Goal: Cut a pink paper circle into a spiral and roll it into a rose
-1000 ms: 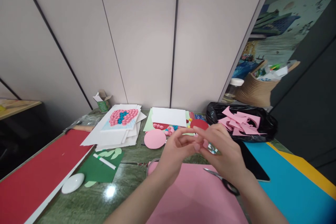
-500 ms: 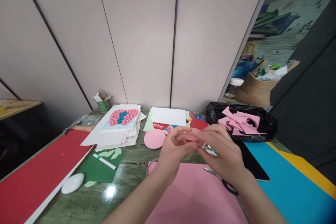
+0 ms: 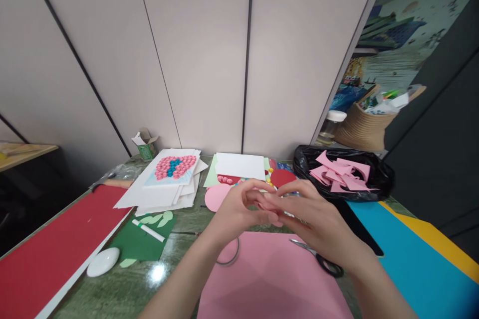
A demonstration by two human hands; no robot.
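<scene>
Pink paper piece: pinching between fingers of left hand and right hand, hovering over green marbled tabletop, facing pale panelled wall.

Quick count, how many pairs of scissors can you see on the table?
1: the scissors lie at the right edge of the pink sheet, below the right hand in the picture. Others could be hidden from view.

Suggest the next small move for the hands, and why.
Probably roll the small pink piece gently: the left hand and right hand meet around it, and the scissors lie unheld on the pink sheet. Its shape is mostly hidden.
</scene>
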